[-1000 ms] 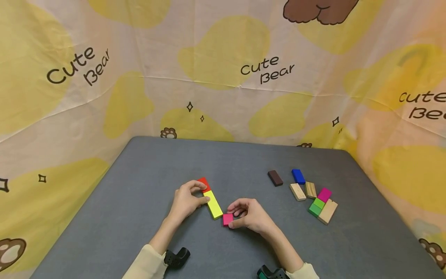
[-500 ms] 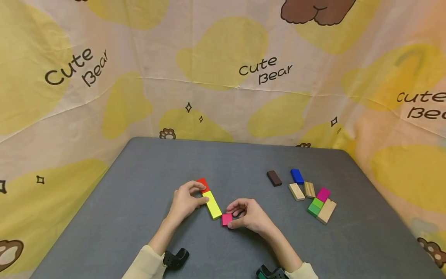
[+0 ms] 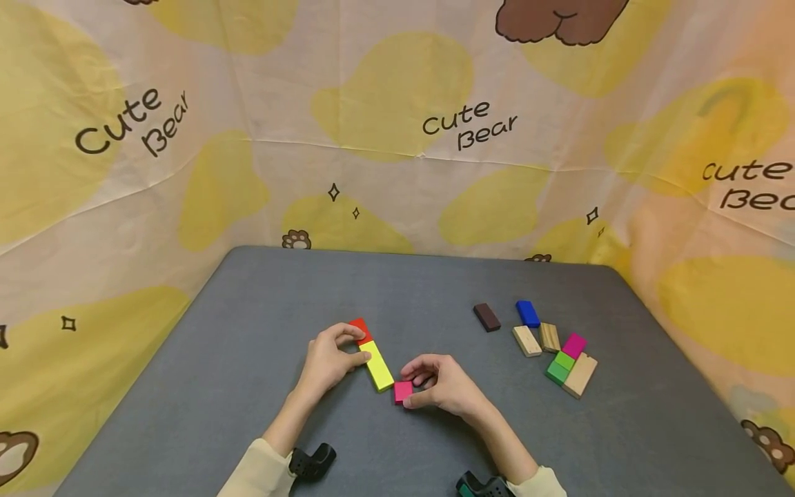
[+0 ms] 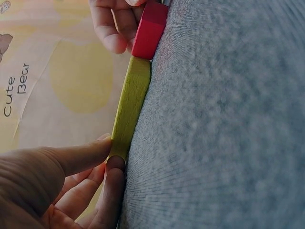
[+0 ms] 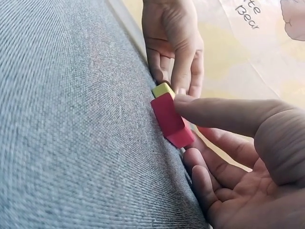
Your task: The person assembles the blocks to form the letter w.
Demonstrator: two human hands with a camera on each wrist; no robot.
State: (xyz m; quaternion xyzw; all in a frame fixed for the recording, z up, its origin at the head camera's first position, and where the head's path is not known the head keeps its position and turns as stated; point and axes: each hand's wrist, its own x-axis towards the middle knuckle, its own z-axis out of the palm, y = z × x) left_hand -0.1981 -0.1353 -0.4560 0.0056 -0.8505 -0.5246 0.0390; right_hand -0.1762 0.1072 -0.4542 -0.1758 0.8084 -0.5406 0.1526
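Note:
On the grey table, a red block [image 3: 357, 327] and a longer yellow block [image 3: 379, 371] lie end to end in a slanting row. My left hand [image 3: 328, 357] holds this row, thumb on the yellow block and a fingertip on the red one. A pink block [image 3: 402, 393] sits at the near end of the yellow block, corner against corner or nearly so. My right hand [image 3: 448, 386] pinches the pink block between thumb and fingers, as the right wrist view also shows. In the left wrist view the hand hides the red block.
To the right lie a dark brown block [image 3: 487, 317], a blue block [image 3: 528, 313], two pale wooden blocks [image 3: 526, 342], and a cluster with a magenta block [image 3: 574, 345], green blocks [image 3: 557, 373] and a tan block [image 3: 580, 375]. A printed cloth [image 3: 373, 103] hangs behind the table.
The whole head view shifts slightly to the left. Both hands and the blocks keep their places relative to each other.

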